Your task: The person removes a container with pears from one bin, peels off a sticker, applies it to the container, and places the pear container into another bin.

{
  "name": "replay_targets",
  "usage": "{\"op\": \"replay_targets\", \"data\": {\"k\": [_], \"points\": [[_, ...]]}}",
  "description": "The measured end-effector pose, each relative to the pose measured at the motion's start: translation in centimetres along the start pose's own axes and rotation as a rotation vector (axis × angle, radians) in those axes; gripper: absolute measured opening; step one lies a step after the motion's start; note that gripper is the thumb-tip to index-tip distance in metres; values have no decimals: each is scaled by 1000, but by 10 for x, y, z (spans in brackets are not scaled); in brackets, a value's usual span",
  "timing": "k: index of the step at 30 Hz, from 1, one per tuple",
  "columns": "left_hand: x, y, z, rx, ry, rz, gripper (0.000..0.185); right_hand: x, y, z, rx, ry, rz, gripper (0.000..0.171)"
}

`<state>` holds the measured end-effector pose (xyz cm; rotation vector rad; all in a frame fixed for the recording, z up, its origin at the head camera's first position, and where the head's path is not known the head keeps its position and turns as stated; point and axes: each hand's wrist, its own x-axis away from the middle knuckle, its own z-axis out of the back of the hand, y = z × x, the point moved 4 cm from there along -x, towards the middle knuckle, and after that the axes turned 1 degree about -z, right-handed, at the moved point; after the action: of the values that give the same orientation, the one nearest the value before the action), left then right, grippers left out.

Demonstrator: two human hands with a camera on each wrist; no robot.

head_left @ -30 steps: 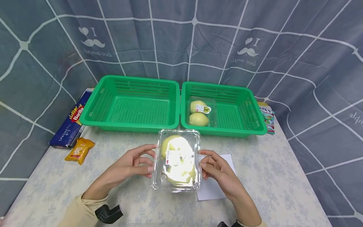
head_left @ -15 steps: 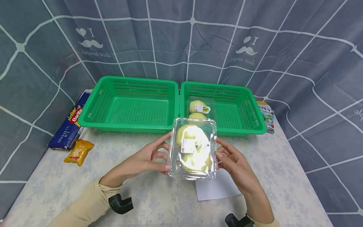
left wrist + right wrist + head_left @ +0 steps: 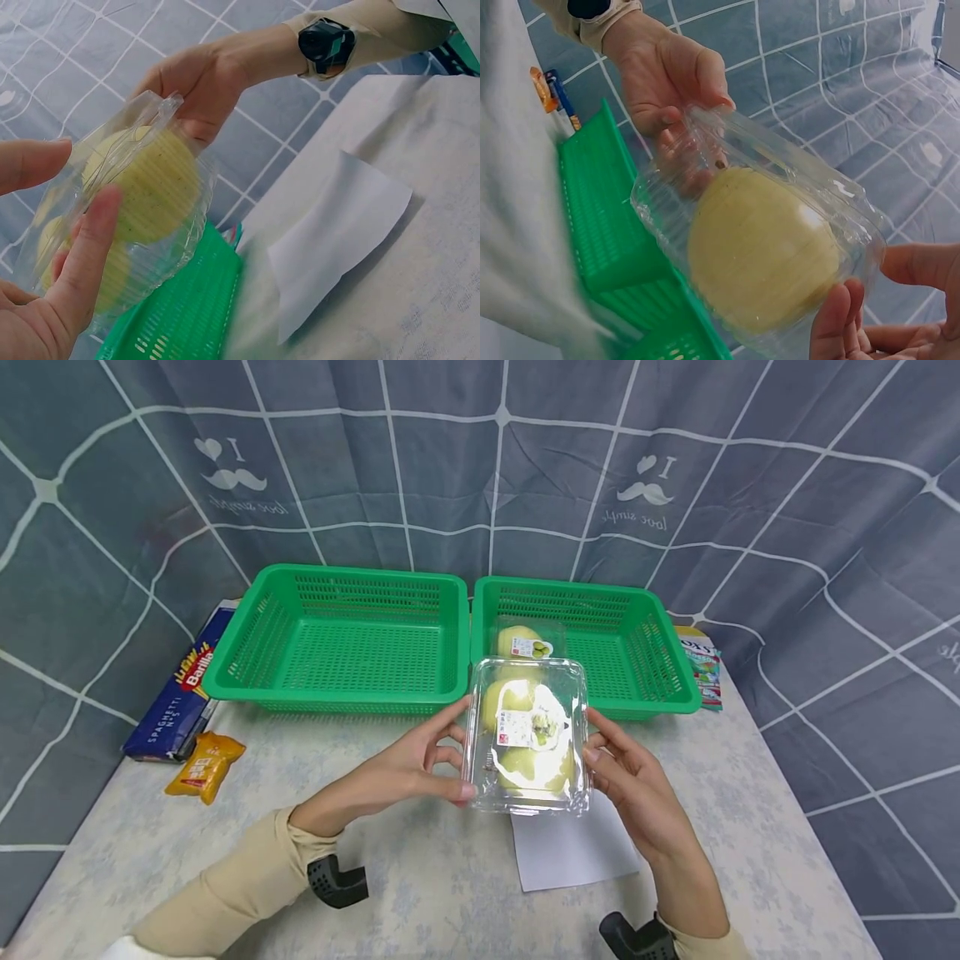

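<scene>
Both hands hold a clear plastic clamshell box [image 3: 525, 735] of two yellow-green fruits, pear-like, with a white label on its lid. My left hand [image 3: 405, 777] grips its left edge, thumb on the near corner. On the opposite edge, my right hand [image 3: 637, 785] pinches the side with thumb and fingers. In the left wrist view the fruit box [image 3: 146, 187] is up off the table, its ribbed side showing. Behind it, a similar box [image 3: 519, 640] of fruit lies in the right green basket [image 3: 626, 652], partly hidden by the held one.
Left of that basket stands another green basket [image 3: 367, 652]. A blue spaghetti box [image 3: 168, 718] and an orange snack packet [image 3: 205, 768] lie at the left. Colourful packets [image 3: 705, 668] sit at the far right. White paper [image 3: 573, 852] lies below the hands; a grey curtain [image 3: 337, 468] hangs behind.
Both hands have carried the fruit box to the right and toward the right basket. It now overlaps that basket's front rim and covers part of the box inside.
</scene>
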<state>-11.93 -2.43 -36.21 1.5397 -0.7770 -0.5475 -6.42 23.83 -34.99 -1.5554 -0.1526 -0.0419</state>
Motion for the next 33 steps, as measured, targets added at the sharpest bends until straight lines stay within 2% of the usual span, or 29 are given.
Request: {"op": "replay_targets", "data": {"k": [8,17,24,33], "points": [[-9,7,0,-14,32,-10,111,-4,-6,3,-2,25,16,61],[-42,21,4,-9,79,-36,105,-17,-25,17,-41,77,72,59],[-66,34,3,-24,129,-40,104,-33,-34,31,-194,152,58,47],[-86,39,-1,-18,125,-18,102,-47,-36,43,-325,191,56,37]]}}
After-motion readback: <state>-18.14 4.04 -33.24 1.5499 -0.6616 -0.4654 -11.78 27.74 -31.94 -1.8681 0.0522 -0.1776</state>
